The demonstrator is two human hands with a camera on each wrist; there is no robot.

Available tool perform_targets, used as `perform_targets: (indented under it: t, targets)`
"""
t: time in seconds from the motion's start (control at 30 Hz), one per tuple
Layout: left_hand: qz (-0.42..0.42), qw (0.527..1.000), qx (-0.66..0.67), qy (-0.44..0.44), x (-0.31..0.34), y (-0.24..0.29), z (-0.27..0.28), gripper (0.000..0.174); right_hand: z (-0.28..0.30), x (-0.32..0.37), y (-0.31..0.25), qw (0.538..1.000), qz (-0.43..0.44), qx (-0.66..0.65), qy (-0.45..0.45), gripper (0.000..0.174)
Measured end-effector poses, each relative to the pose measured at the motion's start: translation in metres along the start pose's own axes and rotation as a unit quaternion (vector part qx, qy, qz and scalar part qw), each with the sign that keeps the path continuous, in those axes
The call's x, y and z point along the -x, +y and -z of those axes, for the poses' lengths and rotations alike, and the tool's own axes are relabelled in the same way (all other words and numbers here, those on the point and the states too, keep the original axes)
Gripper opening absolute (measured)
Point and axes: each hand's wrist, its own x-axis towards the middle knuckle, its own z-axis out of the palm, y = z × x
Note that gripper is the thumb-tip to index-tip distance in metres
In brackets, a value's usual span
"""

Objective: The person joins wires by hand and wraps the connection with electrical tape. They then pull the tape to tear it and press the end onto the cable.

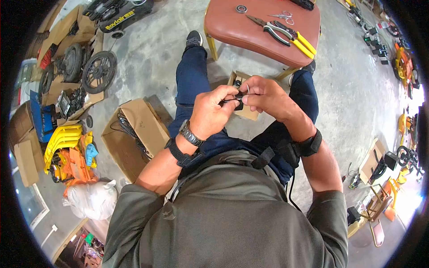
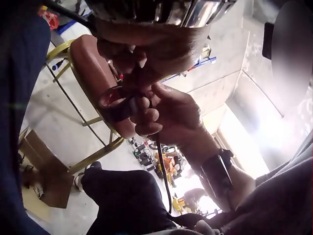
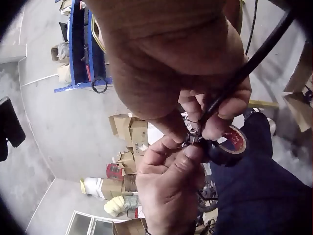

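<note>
Sits over a concrete floor, both hands met at the centre of the head view. Curls the right hand (image 1: 266, 96) round a roll of black tape (image 3: 230, 144) and a black cable (image 3: 261, 49), fingers bent tight. Pinches the cable just beside the roll with the left hand (image 1: 210, 114), thumb against fingertips. Holds tape and cable touching, in the air at centre frame, above a small open box (image 1: 248, 115) on the floor between the knees.

Shows a red-seated chair (image 1: 232, 31) at top centre, with yellow-handled pliers (image 1: 290, 35) and scissors (image 1: 283, 17) lying on it. Shows a large cardboard box (image 1: 143, 120) left of centre and spoked wheels (image 1: 99, 71) at upper left.
</note>
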Motion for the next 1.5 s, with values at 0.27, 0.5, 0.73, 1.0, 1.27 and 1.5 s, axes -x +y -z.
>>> perform_targets:
  t: [0.27,0.5,0.73,1.0,1.27,1.5]
  targets:
    - [0.046,0.997,0.048,-0.047,0.0,-0.004,0.005,0.027,0.002,0.002,0.008,1.0,0.016,-0.01,-0.014,0.029]
    - [0.059,0.995,0.054,-0.061,0.0,0.002,0.013,0.027,0.009,0.022,0.005,0.996,-0.019,-0.078,-0.025,0.029]
    - [0.025,0.998,0.012,-0.059,0.004,0.002,0.011,0.02,0.007,0.034,0.011,0.999,-0.038,-0.03,-0.016,0.023]
    - [-0.073,0.995,-0.067,-0.024,0.003,0.012,0.001,0.022,-0.005,0.042,0.007,0.997,0.007,0.063,0.052,0.014]
    - [-0.171,0.977,-0.127,-0.005,-0.001,0.015,-0.011,0.026,-0.005,0.045,0.016,0.966,0.158,0.181,0.1,0.013]
    - [-0.188,0.974,-0.122,-0.014,-0.004,0.015,-0.016,0.023,-0.005,0.048,0.014,0.966,0.149,0.198,0.077,0.013]
